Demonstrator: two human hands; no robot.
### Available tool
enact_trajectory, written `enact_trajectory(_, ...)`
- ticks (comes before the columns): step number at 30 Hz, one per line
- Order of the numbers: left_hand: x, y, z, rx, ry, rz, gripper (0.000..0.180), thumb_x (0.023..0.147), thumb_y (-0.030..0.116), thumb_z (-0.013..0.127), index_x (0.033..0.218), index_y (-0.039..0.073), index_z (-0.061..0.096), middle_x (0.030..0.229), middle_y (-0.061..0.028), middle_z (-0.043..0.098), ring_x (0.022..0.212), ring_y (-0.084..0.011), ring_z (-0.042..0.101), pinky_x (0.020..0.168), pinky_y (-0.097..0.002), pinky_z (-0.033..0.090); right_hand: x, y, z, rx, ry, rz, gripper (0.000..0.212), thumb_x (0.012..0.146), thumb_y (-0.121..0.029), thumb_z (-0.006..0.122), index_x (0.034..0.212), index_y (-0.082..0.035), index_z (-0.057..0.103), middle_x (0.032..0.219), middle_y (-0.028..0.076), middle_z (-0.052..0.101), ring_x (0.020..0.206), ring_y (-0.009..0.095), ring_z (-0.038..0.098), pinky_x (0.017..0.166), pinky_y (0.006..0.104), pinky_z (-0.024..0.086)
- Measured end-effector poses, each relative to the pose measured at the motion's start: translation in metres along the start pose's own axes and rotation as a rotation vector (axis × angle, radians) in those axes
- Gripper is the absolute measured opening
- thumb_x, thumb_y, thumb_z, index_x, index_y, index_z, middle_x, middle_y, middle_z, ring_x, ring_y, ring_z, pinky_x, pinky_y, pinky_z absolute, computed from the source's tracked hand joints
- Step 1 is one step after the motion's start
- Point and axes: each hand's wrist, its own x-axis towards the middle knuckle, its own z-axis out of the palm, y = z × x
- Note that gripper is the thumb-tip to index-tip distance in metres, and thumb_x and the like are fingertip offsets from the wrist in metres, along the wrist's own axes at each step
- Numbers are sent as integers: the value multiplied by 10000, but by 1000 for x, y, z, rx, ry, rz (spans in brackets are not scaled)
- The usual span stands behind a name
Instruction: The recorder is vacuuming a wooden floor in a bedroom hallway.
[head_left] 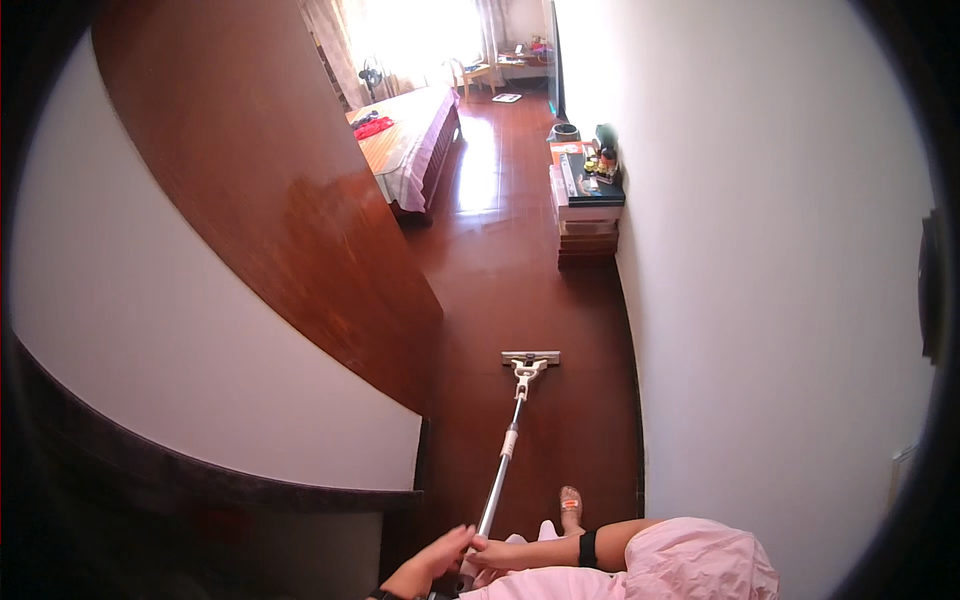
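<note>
A flat-headed mop (498, 468) with a silver pole slants away from me, its wide pale head (531, 358) resting on the reddish-brown wooden floor. At the upper part of the pole, close to my body, my left hand (438, 556) is closed on it, with its fingers partly hidden. My right hand (494, 553) is closed around the pole just beside the left, and the two nearly touch. Under my right forearm, a foot in a sandal (571, 508) stands on the floor.
A brown wooden door (290, 190) stands on the left, and a white wall (760, 260) runs along the right. Farther in, a low stack with a dark top (590, 190) carries small bottles, with a bin (564, 132) behind it. A bed (410, 140) is at the far left.
</note>
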Motion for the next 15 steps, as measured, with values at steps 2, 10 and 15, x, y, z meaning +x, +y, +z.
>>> enact_trajectory(2,-3,-56,-32,-222,-77,-148,283,878,359,564,912,78,558,750,-44,574,592,-101,538,447,-286,384,11,-6,-24,-210,-138,241,580,914,-126,414,1420,-299,191,1018,164,610,818,248,644,684,366,549)
enact_trajectory(10,21,-145,-27,25,349,85,334,812,248,659,1032,0,610,859,-84,634,754,-169,590,653,-316,472,27,-4,-131,-729,350,-79,389,895,-253,454,1267,-153,509,732,96,629,568,191,618,549,317,528)
enact_trajectory(15,29,-138,-17,222,489,154,399,802,285,688,1046,-24,623,935,-84,634,812,-147,581,699,-305,469,-42,51,-246,-546,990,-145,363,850,-248,500,1154,-62,569,904,117,615,790,251,599,681,356,485)
